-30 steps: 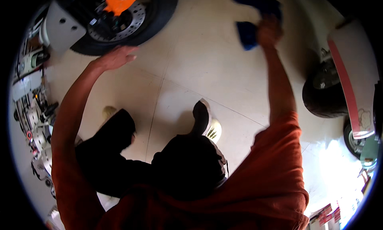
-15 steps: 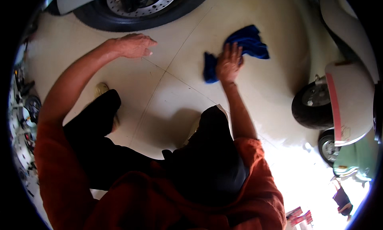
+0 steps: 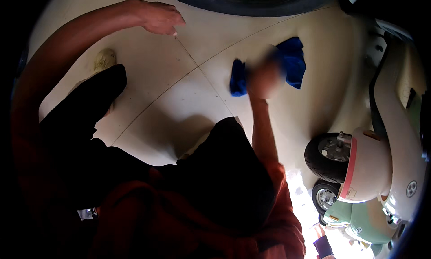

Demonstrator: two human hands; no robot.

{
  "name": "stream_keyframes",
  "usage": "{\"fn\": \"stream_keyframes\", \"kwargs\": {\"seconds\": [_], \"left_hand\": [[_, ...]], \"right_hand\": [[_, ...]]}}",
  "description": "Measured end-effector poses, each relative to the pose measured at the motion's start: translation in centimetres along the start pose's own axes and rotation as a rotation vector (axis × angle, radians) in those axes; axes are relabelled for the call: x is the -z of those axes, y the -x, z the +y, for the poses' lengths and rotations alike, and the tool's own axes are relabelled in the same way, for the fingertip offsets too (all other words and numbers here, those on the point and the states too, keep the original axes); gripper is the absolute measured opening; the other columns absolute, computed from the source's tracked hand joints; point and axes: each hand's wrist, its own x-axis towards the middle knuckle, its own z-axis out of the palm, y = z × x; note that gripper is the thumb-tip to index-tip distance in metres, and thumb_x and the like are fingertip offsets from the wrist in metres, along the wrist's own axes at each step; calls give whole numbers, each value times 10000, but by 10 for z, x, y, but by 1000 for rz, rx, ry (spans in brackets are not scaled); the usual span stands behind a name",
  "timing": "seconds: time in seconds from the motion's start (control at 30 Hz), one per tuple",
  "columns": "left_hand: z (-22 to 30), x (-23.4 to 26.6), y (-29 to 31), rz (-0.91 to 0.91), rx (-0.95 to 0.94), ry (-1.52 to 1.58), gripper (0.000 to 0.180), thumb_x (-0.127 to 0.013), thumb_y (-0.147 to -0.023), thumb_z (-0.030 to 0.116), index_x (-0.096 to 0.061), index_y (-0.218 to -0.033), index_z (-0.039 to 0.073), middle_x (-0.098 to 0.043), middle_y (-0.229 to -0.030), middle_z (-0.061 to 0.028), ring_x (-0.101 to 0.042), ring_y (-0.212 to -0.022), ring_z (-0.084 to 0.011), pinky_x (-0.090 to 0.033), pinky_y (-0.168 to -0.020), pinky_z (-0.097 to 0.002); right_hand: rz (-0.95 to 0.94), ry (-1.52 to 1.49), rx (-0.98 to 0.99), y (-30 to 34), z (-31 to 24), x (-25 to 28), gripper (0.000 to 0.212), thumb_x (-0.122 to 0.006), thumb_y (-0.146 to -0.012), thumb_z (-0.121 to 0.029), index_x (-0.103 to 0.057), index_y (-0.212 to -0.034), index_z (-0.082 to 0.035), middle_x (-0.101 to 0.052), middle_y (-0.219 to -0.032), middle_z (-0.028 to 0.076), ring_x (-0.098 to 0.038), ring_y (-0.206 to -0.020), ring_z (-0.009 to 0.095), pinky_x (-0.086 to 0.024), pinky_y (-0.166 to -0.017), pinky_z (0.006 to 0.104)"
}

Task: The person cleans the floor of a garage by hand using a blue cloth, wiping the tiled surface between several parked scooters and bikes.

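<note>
My right hand (image 3: 266, 77) is blurred with motion and holds a blue cloth (image 3: 294, 61), which hangs out on both sides of it above the cream tiled floor (image 3: 188, 93). My left hand (image 3: 159, 17) is stretched out at the upper left, fingers loosely curled and holding nothing, just below a large black tyre (image 3: 251, 1). My legs in black trousers (image 3: 90, 106) fill the lower middle, with a pale shoe (image 3: 104, 59) at the left.
A cream and pink scooter (image 3: 381, 164) with a small black wheel (image 3: 330, 155) stands at the right. A mint green scooter (image 3: 359, 218) is below it. The big tyre with its brake disc runs along the top edge.
The view has tipped lower and closer. My right hand with the blue cloth has come down and toward me, from far at the top to the middle. My left hand stays out near the tyre.
</note>
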Motion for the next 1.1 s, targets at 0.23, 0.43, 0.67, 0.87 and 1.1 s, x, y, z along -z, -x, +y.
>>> {"fn": "stream_keyframes", "kwargs": {"seconds": [0.23,0.43,0.67,0.87,1.1], "left_hand": [[4,-2,24,-217,196,-144,376,-546,-915,235,-546,-1202,-8,-569,-1193,-200,-520,-1175,-336,-439,-994,-425],[26,4,27,-137,284,13,477,-536,-941,204,-454,-1366,3,-476,-1390,-184,-435,-1296,-326,-349,-1092,-408],[7,-18,40,-264,315,-20,480,-556,-917,169,-466,-1354,-9,-472,-1392,-193,-450,-1281,-343,-349,-1087,-408],[34,-11,20,-302,211,-73,453,-549,-922,141,-474,-1342,-11,-505,-1350,-203,-478,-1250,-349,-368,-1068,-404],[40,1,16,-159,167,22,466,-541,-936,143,-454,-1370,1,-485,-1390,-193,-452,-1295,-330,-348,-1088,-374]], "right_hand": [[6,-35,96,-25,30,-23,547,-611,-827,-226,-507,-1284,57,-531,-1287,250,-509,-1194,395,-416,-994,476],[219,286,323,-138,148,-75,248,-553,-895,-201,-610,-1063,-28,-611,-904,146,-598,-810,264,-495,-754,384],[-65,-108,-351,-102,-15,-69,597,-448,-946,-377,-347,-1471,-112,-170,-1558,249,-169,-1432,445,-100,-1135,601],[-254,-313,71,-15,-115,8,582,-493,-928,-392,-413,-1427,-104,-207,-1550,230,-143,-1441,426,-123,-1128,597],[-141,-109,-335,50,68,19,577,-461,-958,-398,-351,-1464,-144,-242,-1559,135,-190,-1449,302,-102,-1140,542]]}}
